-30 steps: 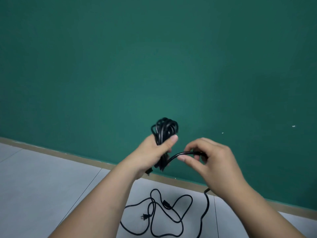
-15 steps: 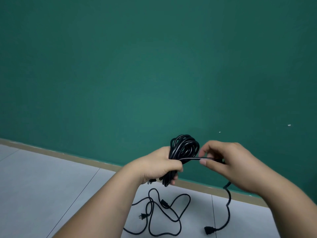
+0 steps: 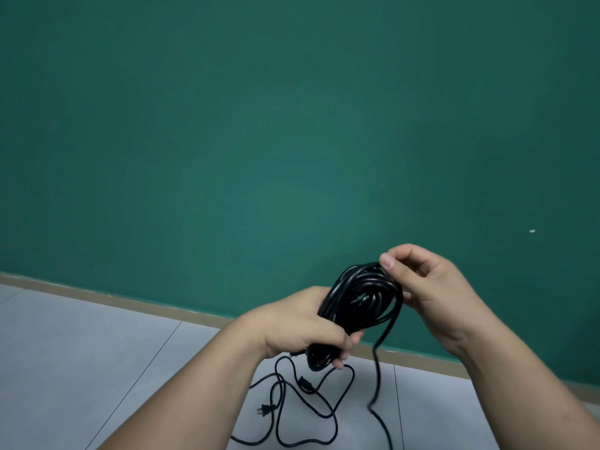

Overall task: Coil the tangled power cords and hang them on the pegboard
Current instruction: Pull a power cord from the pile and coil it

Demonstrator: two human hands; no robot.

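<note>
One cord is nearly coiled: the left hand [image 3: 302, 323] grips the bundle [image 3: 360, 297], the right hand [image 3: 431, 293] pinches its top loop, and a tail [image 3: 377, 371] hangs down. A second cord [image 3: 306, 384] lies tangled on the floor [image 3: 97, 352]. No pegboard is visible, so hanging is left.

I'm in a bare indoor room, and I can't tell more of its sort than that. In front of me stands a plain wall [image 3: 292, 141] painted flat dark green, with one small white speck [image 3: 531, 231] on it to the right. A beige skirting strip [image 3: 130, 301] runs along its foot. Under me is a floor [image 3: 71, 358] of large pale grey tiles with thin dark joints [image 3: 149, 368]. A black power cord [image 3: 306, 384] lies loose straight on the tiles, near the skirting.
</note>
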